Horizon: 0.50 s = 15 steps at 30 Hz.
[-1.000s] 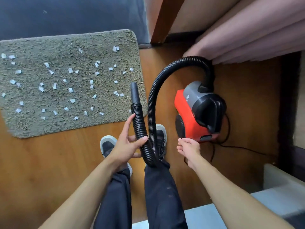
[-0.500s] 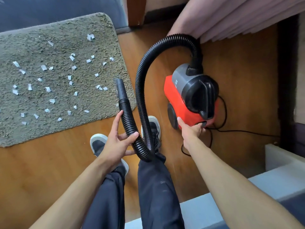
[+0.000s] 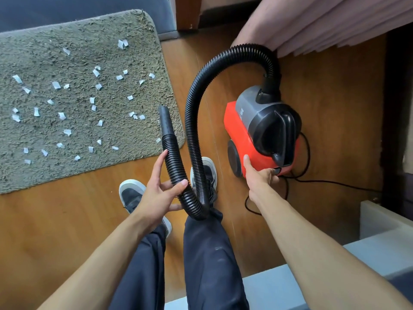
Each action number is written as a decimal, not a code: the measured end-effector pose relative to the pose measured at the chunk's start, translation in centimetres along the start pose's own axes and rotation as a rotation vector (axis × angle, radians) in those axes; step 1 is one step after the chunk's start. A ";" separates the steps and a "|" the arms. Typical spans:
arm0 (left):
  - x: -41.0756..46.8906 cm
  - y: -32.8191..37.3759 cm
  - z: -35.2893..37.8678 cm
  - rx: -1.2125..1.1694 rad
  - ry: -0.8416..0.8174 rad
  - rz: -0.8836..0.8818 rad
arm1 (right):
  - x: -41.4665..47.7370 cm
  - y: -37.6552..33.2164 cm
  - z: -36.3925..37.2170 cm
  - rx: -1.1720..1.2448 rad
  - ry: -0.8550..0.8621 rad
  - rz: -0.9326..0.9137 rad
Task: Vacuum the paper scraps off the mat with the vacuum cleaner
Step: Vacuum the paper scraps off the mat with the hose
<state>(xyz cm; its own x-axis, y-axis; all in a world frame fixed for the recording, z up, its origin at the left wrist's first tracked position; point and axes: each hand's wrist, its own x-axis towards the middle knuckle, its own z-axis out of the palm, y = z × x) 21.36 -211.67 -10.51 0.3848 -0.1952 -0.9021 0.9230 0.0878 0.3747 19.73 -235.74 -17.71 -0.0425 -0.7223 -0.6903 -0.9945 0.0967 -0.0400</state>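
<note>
A shaggy grey-green mat (image 3: 78, 52) lies on the wooden floor at the upper left, with several white paper scraps (image 3: 61, 115) scattered over it. A red and black vacuum cleaner (image 3: 239, 128) stands on the floor to the right of the mat. Its black ribbed hose (image 3: 194, 121) arches up and loops down to my left hand (image 3: 156, 195), which grips it below the smooth black nozzle (image 3: 166, 121). The nozzle tip hovers over the mat's near right corner. My right hand (image 3: 259, 177) touches the cleaner's rear end, thumb on the red side and fingertips at a small black switch.
A black power cord (image 3: 324, 182) trails right from the cleaner. Pink curtains (image 3: 324, 21) hang at the upper right, a wooden post (image 3: 186, 12) stands behind the mat, and a dark blue surface (image 3: 78, 7) borders its far edge. My shoes (image 3: 131, 193) stand near the mat. A pale ledge (image 3: 384, 222) sits at the lower right.
My right hand has reached forward from in front of the cleaner onto its rear end. The view has shifted right. My left hand keeps the same hold on the hose.
</note>
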 end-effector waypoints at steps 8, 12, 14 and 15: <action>-1.2 0.5 0.0 0.000 -0.004 0.010 | -7.4 -4.6 3.1 0.034 -0.292 -0.444; -1.7 0.6 -1.1 -0.032 -0.014 0.019 | -10.8 -9.0 5.4 -0.177 -0.816 -0.594; -1.9 0.5 -1.5 -0.045 -0.017 0.022 | -11.6 -10.3 6.2 -0.303 -0.963 -0.591; -2.0 0.3 -1.7 -0.052 -0.018 0.022 | -11.8 -10.6 6.5 -0.374 -1.012 -0.586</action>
<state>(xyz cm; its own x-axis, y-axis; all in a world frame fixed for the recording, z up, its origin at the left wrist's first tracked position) 20.90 -209.56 -8.95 0.4057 -0.2103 -0.8895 0.9128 0.1434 0.3825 31.42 -223.78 -13.88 0.3481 0.2830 -0.8937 -0.8116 -0.3862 -0.4384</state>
